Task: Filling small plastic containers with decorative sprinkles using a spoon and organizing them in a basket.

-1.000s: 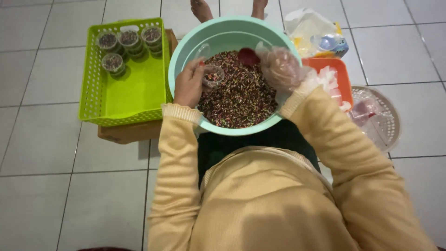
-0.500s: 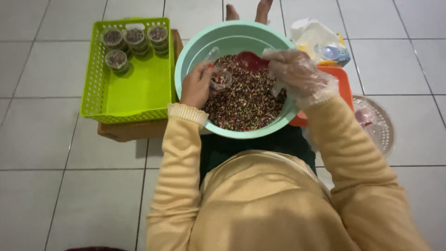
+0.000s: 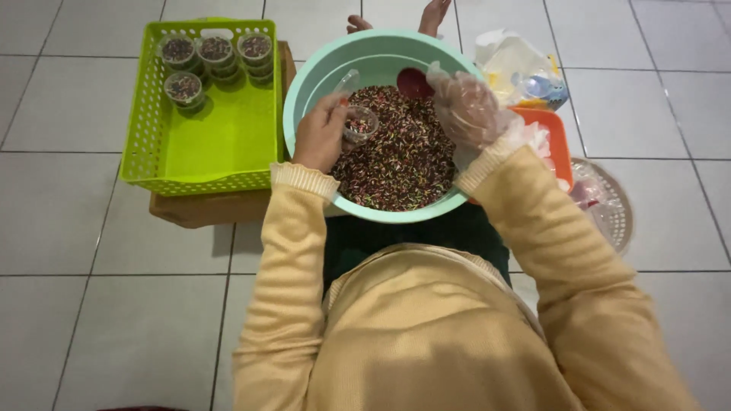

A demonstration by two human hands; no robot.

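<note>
A person seated on a tiled floor fills a small clear cup point(image 3: 359, 123) with multicoloured sprinkles point(image 3: 400, 156) from a wide mint-green bowl point(image 3: 320, 68) resting on the lap. The bare left hand point(image 3: 321, 135) has its grip closed around the cup, holding it low over the sprinkles with its hinged lid tipped open toward the rim. The right hand point(image 3: 466, 108), in a loose clear plastic glove, hovers over the bowl with fingers lightly curled; whether it holds anything cannot be told. A red scoop point(image 3: 415, 82) lies at the far side of the bowl.

Filling goes best, by the look of it, with the cup kept level and close above the heap, so that spills fall back into the bowl, and the lid kept clear of the mouth.

To the left, a lime-green basket point(image 3: 202, 152) on a wooden board holds four filled, lidded cups point(image 3: 215, 52) in its far corner.

Compared with half a second earlier, the gloved hand sits slightly further right, away from the cup, and the view has dropped a little.
</note>
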